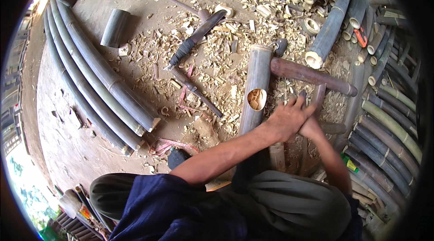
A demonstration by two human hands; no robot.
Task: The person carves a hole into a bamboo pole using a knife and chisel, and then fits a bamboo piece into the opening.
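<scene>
My left hand (289, 118) reaches across to the right, over a brown wooden stand. Its fingers look spread and partly bent, and nothing shows in them. My right hand (311, 126) meets it from the right, the two overlapping; its fingers are mostly hidden and blurred. Just beyond the left fingertips is a small dark thing (303, 93) that I cannot make out. Left of the hands lies a thick bamboo pole (244, 121), an oval hole (257, 99) cut in its upper side and pale wood showing inside. A dark round wooden beam (314, 76) runs rightward from beside this pole.
A blade with a black-wrapped handle (183, 51), a slim dark tool (199, 93) and a wooden mallet (204, 14) lie among pale shavings (226, 78). Long bamboo poles (97, 69) lie at left, beside a short bamboo piece (115, 28). More bamboo (384, 150) is stacked at right.
</scene>
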